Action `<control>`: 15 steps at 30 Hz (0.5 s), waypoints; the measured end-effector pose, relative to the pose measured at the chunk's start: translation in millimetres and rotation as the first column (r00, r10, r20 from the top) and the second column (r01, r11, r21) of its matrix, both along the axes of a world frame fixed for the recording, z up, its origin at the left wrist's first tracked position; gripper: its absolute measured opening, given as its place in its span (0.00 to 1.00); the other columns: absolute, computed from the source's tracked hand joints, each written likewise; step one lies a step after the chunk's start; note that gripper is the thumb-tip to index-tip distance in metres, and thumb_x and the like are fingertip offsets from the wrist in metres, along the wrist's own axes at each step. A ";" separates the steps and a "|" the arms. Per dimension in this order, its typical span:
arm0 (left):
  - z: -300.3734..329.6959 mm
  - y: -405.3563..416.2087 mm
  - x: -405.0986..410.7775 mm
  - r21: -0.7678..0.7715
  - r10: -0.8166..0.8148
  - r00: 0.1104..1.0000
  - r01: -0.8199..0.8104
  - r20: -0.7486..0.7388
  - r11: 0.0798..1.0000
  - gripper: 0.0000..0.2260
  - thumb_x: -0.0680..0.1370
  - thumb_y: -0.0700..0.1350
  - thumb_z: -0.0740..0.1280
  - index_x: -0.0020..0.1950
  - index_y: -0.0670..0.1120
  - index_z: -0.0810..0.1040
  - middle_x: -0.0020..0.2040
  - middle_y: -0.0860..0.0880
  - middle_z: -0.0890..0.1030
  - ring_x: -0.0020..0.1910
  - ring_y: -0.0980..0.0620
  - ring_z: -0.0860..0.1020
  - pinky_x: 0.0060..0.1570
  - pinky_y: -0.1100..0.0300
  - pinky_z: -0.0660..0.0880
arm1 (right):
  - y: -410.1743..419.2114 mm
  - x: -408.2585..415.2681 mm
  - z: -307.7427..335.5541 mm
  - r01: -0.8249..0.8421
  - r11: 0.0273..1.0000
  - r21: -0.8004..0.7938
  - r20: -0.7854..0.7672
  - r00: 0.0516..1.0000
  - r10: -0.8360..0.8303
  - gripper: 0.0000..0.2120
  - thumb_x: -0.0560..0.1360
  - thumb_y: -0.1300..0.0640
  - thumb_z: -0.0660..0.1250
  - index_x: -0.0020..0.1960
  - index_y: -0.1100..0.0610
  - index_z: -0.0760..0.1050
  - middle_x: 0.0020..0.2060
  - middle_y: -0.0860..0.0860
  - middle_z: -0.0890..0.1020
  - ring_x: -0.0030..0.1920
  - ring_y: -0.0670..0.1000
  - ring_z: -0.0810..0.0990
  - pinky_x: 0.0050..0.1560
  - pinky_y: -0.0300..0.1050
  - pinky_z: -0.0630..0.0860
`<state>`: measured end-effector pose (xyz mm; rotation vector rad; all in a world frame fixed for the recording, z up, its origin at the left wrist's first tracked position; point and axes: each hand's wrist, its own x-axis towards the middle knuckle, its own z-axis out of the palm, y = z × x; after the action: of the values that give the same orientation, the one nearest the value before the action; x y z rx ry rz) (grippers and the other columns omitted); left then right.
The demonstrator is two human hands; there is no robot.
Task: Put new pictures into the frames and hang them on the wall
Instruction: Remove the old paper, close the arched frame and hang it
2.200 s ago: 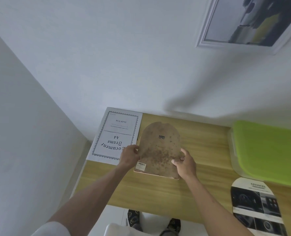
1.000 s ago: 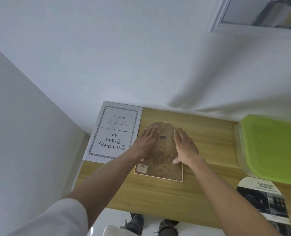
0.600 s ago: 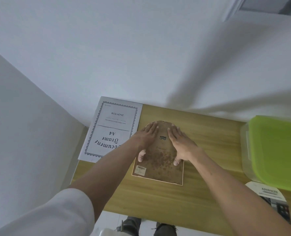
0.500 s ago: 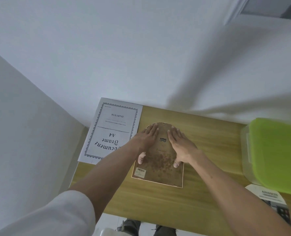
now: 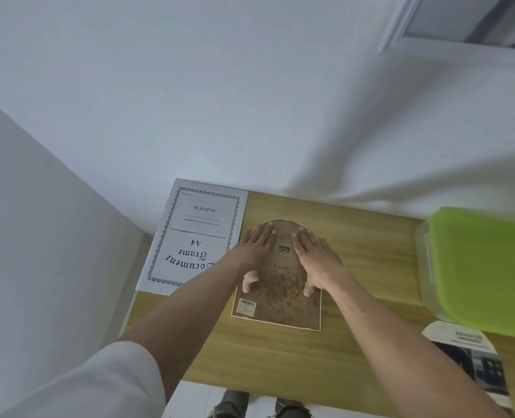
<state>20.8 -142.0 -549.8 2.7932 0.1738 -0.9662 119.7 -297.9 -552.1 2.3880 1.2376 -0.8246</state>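
An arched picture frame [image 5: 280, 300] lies face down on the wooden table [image 5: 280, 357], its brown backing board up, with a small metal hanger and a barcode sticker showing. My left hand [image 5: 254, 251] presses flat on the board's upper left, fingers straight. My right hand [image 5: 315, 257] presses flat on the upper right, fingers straight too. Both thumbs point back toward me. A white A4 document-frame insert sheet [image 5: 194, 236] lies just left of the frame. A framed picture [image 5: 461, 22] hangs on the wall at the top right.
A clear plastic box with a green lid [image 5: 485, 267] stands at the right of the table. An arched printed picture [image 5: 467, 360] lies near the right front edge. White walls meet in a corner at the table's left.
Earlier both hands gripped the frame's sides; they have since moved up and flattened on the backing board. The frame now lies flat on the table. Little differs over the last half second.
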 end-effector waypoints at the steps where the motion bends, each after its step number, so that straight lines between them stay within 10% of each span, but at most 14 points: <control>1: 0.1 -2.7 -6.2 -0.025 0.044 0.999 -0.044 0.006 0.999 0.64 0.64 0.43 0.81 0.76 0.41 0.29 0.73 0.42 0.24 0.73 0.40 0.26 0.75 0.45 0.34 | -3.9 -3.2 1.2 0.036 0.999 0.026 -0.004 0.999 -0.036 0.67 0.62 0.49 0.82 0.80 0.57 0.34 0.79 0.56 0.36 0.79 0.57 0.38 0.79 0.56 0.45; 5: -2.0 -12.9 -39.2 -0.328 0.437 0.896 -0.390 0.083 0.861 0.47 0.73 0.47 0.70 0.79 0.49 0.38 0.78 0.38 0.35 0.76 0.36 0.34 0.75 0.41 0.41 | -34.2 -24.6 -1.5 0.466 0.852 0.240 -0.217 0.881 -0.421 0.52 0.66 0.54 0.79 0.80 0.50 0.51 0.80 0.52 0.50 0.78 0.56 0.55 0.74 0.55 0.64; 8: 6.5 -11.4 -54.4 -0.489 0.595 0.773 -0.441 0.218 0.752 0.37 0.65 0.58 0.61 0.72 0.44 0.63 0.57 0.43 0.73 0.60 0.41 0.70 0.69 0.46 0.62 | -50.0 -46.6 -8.3 0.796 0.491 0.354 -0.401 0.604 -0.689 0.38 0.69 0.54 0.72 0.77 0.53 0.63 0.73 0.52 0.68 0.72 0.52 0.69 0.70 0.49 0.69; 10: 11.5 -11.1 -59.6 -0.515 0.618 0.739 -0.433 0.268 0.740 0.27 0.65 0.52 0.59 0.61 0.42 0.73 0.40 0.49 0.74 0.47 0.44 0.74 0.62 0.51 0.67 | -51.8 -57.5 -9.6 0.853 0.376 0.363 -0.440 0.512 -0.737 0.31 0.72 0.56 0.69 0.74 0.53 0.67 0.69 0.51 0.74 0.68 0.53 0.73 0.68 0.49 0.71; 15: 22.9 -12.9 -63.6 -0.661 0.780 0.591 -0.502 0.208 0.557 0.30 0.70 0.39 0.64 0.72 0.53 0.69 0.49 0.44 0.81 0.46 0.45 0.78 0.49 0.51 0.79 | -53.6 -62.8 0.7 0.934 0.004 0.358 -0.621 0.241 -0.746 0.13 0.75 0.60 0.69 0.60 0.54 0.77 0.52 0.49 0.82 0.48 0.51 0.79 0.47 0.43 0.72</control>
<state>-42.8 -155.0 -526.8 2.0250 0.7128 -0.0602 56.9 -351.4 -551.4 3.8491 -0.3328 -1.0984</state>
